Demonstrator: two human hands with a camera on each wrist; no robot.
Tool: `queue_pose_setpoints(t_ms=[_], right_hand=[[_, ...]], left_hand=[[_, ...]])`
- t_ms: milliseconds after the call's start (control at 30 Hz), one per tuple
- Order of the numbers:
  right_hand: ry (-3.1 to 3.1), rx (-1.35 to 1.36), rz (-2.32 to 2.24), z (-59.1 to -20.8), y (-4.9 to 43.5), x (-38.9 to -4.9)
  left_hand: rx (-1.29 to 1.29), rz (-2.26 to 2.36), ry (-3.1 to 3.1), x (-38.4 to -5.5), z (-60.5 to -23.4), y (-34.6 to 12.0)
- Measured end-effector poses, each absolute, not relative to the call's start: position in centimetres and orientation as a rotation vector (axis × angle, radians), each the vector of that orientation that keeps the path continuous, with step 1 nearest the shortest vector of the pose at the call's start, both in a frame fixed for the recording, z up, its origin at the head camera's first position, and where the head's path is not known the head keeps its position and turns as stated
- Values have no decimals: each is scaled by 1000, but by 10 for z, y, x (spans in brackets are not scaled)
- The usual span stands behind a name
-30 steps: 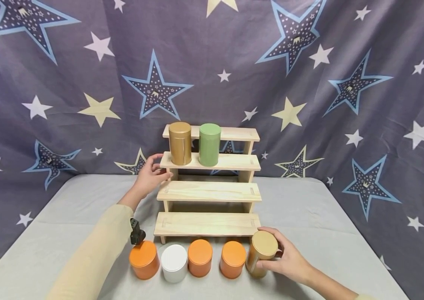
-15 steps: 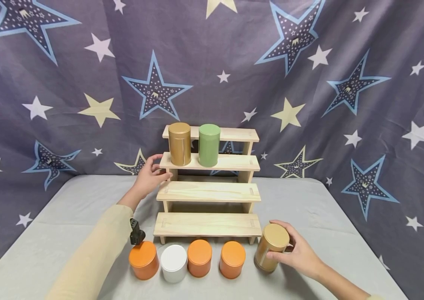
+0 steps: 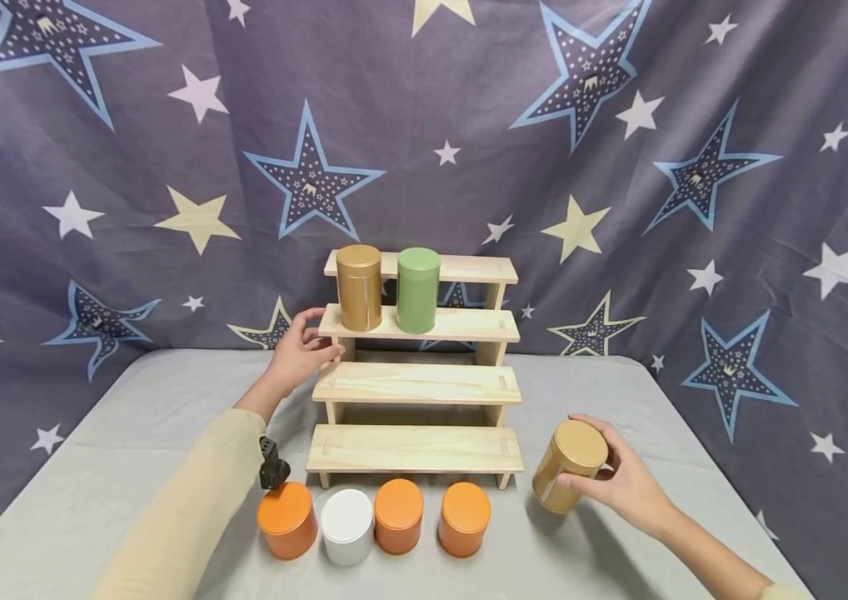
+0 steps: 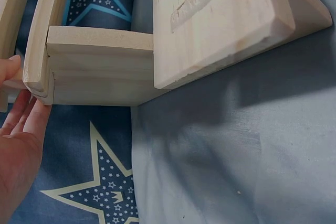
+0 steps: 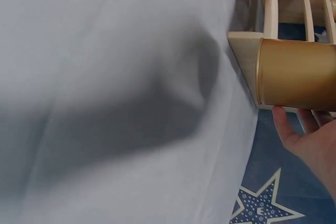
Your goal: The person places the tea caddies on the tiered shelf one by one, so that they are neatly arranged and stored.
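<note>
My right hand (image 3: pixel 622 483) grips a tall gold tin (image 3: pixel 570 467), raised off the table and tilted, to the right of a tiered wooden shelf (image 3: pixel 416 450). In the right wrist view the gold tin (image 5: pixel 296 74) lies along the fingers. My left hand (image 3: pixel 300 354) holds the shelf's left side near its second-highest step, thumb in front and fingers behind. The left wrist view has that hand (image 4: pixel 23 145) around the wooden end. On that step stand another gold tin (image 3: pixel 359 287) and a green tin (image 3: pixel 418 292), side by side.
In front of the shelf, short tins stand in a row: an orange tin (image 3: pixel 287 521), a white tin (image 3: pixel 347 527), a second orange tin (image 3: pixel 398 517) and a third orange tin (image 3: pixel 465 519). A star-patterned curtain (image 3: pixel 424 200) hangs behind the grey-covered table (image 3: pixel 619 400).
My right hand has lifted the gold tin off the table beside the orange tin and carried it right and away from me. The left hand has stayed on the shelf.
</note>
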State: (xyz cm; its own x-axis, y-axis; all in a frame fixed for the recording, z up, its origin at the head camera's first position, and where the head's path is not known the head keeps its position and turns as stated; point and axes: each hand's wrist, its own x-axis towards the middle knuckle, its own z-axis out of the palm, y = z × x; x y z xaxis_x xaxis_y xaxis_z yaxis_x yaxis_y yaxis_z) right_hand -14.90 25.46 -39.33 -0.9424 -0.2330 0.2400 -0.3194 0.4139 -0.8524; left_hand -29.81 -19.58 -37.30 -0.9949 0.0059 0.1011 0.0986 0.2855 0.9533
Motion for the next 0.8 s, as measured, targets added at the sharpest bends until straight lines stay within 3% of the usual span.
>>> queue_pose_setpoints(t_ms=[800], right_hand=[[-2550,436,1370,-346,253,-182]], left_hand=[[-102,-1816,-2447,-301,-379,-197]])
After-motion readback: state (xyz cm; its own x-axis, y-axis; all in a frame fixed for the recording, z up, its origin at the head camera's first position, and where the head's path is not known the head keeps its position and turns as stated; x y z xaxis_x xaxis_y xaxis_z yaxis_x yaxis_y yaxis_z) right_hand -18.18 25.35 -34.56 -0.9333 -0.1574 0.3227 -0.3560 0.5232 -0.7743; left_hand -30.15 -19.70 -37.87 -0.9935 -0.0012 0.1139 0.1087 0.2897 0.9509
